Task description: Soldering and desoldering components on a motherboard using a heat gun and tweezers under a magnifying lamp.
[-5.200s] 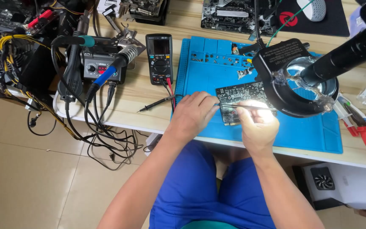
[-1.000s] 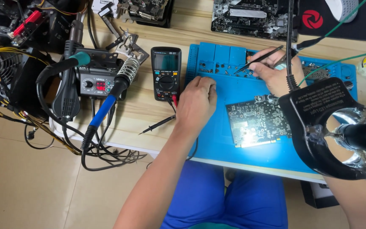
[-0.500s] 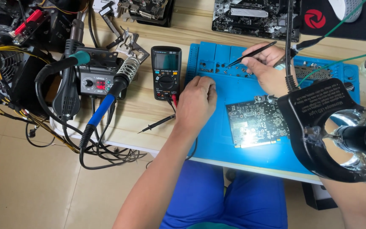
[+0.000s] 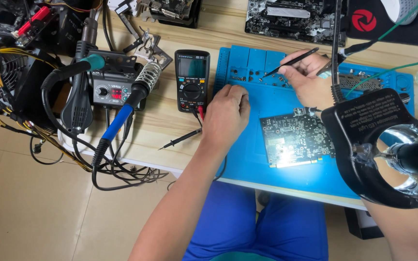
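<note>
My left hand (image 4: 227, 115) rests as a loose fist on the left part of the blue work mat (image 4: 247, 159), holding nothing I can see. My right hand (image 4: 303, 79) holds black tweezers (image 4: 290, 62), their tips pointing left into the small compartments (image 4: 247, 72) at the mat's far edge, where tiny screws lie. A dark green circuit board (image 4: 293, 139) lies flat on the mat, lit brightly along its near edge. A black ring-light magnifier (image 4: 378, 145) hangs in front of my right forearm and hides part of the board.
A black multimeter (image 4: 192, 79) stands left of the mat, its probe (image 4: 180, 139) lying on the wooden table. Further left are a soldering station (image 4: 110, 87), a blue-handled iron (image 4: 122, 116) and tangled cables (image 4: 97, 164). More circuit boards (image 4: 291, 17) lie at the back.
Earlier both hands worked over the board under the magnifier. My right hand has since carried the tweezers up to the mat's far compartments; my left hand has moved off the board to the mat's left side.
</note>
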